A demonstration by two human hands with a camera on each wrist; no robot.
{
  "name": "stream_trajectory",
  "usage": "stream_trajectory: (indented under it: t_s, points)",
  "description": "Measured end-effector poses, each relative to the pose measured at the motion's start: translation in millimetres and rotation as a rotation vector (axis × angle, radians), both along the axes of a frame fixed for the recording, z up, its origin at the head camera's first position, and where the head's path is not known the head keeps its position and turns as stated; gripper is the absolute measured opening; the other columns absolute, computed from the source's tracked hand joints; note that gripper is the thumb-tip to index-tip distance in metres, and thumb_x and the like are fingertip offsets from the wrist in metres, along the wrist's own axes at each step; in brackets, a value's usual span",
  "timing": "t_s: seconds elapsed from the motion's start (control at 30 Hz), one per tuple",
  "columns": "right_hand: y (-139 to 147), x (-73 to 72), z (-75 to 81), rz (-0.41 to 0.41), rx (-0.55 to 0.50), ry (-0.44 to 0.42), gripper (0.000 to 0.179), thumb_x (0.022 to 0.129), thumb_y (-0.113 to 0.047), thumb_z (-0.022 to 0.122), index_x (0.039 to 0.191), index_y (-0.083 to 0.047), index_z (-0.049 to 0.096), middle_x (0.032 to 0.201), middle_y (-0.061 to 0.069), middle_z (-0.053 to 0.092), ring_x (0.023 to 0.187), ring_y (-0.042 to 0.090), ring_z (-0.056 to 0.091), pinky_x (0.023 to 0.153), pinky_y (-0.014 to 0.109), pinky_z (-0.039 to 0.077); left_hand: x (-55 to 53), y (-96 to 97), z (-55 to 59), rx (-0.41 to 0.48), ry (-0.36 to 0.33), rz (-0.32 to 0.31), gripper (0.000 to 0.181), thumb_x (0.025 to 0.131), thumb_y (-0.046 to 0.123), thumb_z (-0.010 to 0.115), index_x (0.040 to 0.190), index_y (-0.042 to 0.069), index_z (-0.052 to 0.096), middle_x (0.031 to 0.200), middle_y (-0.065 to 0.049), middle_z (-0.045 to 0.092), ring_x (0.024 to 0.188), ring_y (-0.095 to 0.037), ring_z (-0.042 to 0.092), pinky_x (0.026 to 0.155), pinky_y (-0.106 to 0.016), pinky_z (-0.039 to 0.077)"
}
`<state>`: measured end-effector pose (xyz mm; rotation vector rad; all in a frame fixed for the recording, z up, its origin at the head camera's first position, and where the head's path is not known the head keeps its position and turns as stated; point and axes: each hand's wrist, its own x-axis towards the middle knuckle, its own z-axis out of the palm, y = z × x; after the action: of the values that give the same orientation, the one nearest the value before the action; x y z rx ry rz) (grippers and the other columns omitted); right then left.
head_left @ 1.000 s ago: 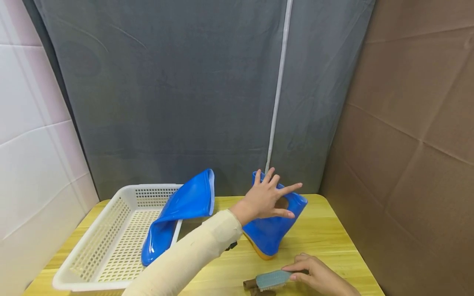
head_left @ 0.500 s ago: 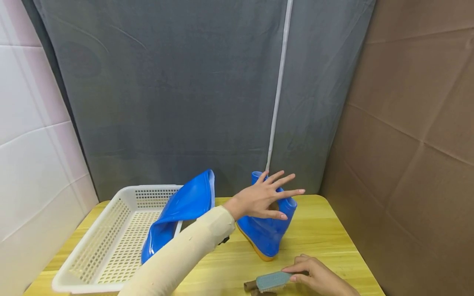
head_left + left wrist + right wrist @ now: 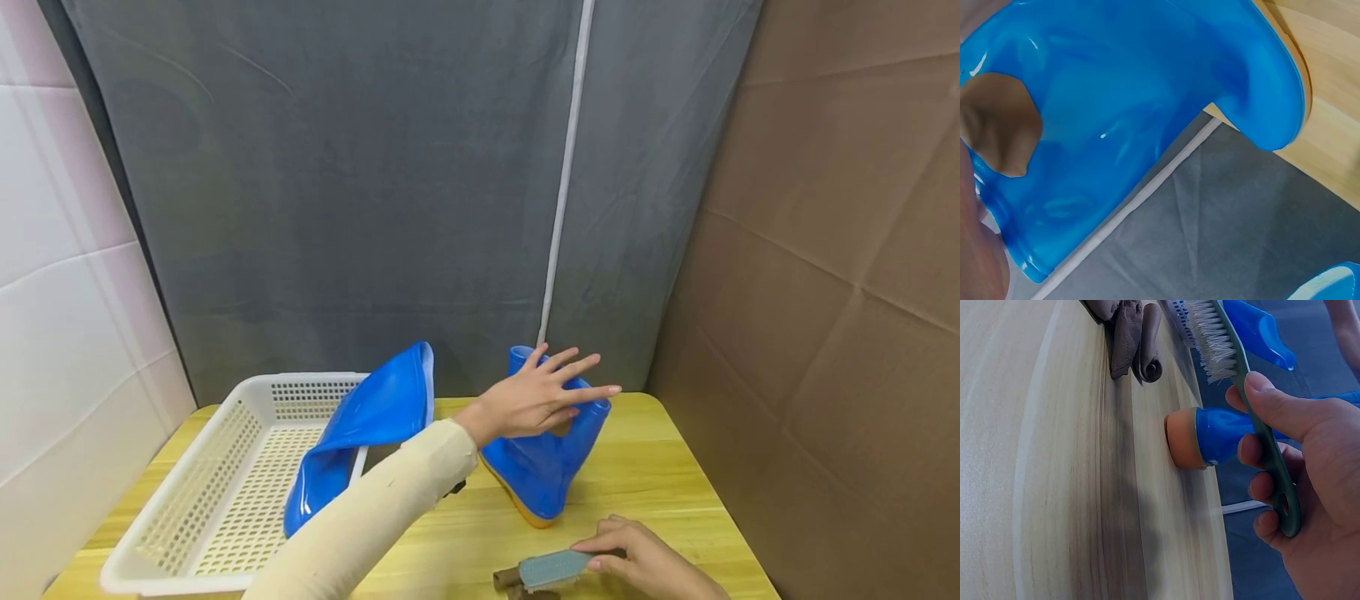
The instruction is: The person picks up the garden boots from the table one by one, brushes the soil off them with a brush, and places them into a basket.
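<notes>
A blue rubber boot (image 3: 528,475) with an orange sole stands on the table, its shaft leaning right. My left hand (image 3: 521,406) is spread over its upper shaft, fingers straight; whether they press on the boot cannot be told. A flat brown clay-like patch (image 3: 1000,122) sticks to the shaft near the rim. My right hand (image 3: 645,562) grips a scrub brush (image 3: 1269,434) by its green handle, pale bristles clear of the boot in the right wrist view. Beside the brush lie brown rolled clay-like pieces (image 3: 1129,340) on the table.
A second blue boot (image 3: 382,408) leans over the right side of a white perforated basket (image 3: 123,537) at the left. Grey cloth (image 3: 360,192) hangs behind the wooden table (image 3: 652,475), with a brown panel (image 3: 840,333) along the right.
Over the second, the boot's upper part shifts left, then slightly right. My left thumb moves in toward the brown patch, fingers still spread. The right hand and brush stay put.
</notes>
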<state>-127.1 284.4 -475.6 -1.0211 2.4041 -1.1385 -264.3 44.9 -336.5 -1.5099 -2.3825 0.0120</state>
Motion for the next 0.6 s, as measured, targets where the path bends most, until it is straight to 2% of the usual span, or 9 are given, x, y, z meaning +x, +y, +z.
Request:
stream_trajectory:
  t_s: [0.13,0.3,0.47,0.6]
  points:
    - [0.4,0.2,0.1,-0.006,0.005,-0.017,0.034,0.101,-0.028,0.054,0.129,-0.017,0.067,0.079,-0.004,0.056,0.074,-0.007,0.042,0.061,0.019,0.038,-2.1,0.6,-1.9,0.0,0.017,-0.006,0.056,0.107,0.046,0.03,0.156,0.047,0.005,0.169,-0.001,0.011,0.155,-0.03,0.021,0.122,-0.062,0.02]
    - [-0.1,-0.2,0.0,-0.003,0.005,-0.006,0.034,0.101,-0.027,0.054,0.129,-0.015,0.067,0.079,-0.003,0.056,0.075,-0.007,0.043,0.062,0.018,0.039,-1.4,4.0,-0.2,-0.008,-0.005,-0.007,0.054,0.107,0.047,0.027,0.156,0.047,0.006,0.168,0.0,0.018,0.155,-0.028,0.021,0.122,-0.064,0.019]
    - [-1.4,-1.3,-0.8,0.009,0.001,0.008,0.035,0.101,-0.027,0.053,0.129,-0.013,0.067,0.078,-0.001,0.056,0.076,-0.008,0.043,0.063,0.017,0.038,3.0,8.1,0.0,-0.01,0.06,-0.005,0.065,0.106,0.039,0.042,0.157,0.044,0.003,0.165,-0.001,0.026,0.151,-0.025,0.032,0.121,-0.059,0.027]
    - [-1.7,-1.9,-0.7,0.018,0.0,0.009,0.036,0.101,-0.026,0.053,0.13,-0.009,0.066,0.081,0.001,0.059,0.076,-0.007,0.044,0.065,0.017,0.039,5.3,7.3,-2.1,0.011,0.095,-0.051,0.068,0.103,0.032,0.05,0.158,0.042,0.011,0.165,-0.002,0.026,0.151,-0.024,0.032,0.121,-0.056,0.029]
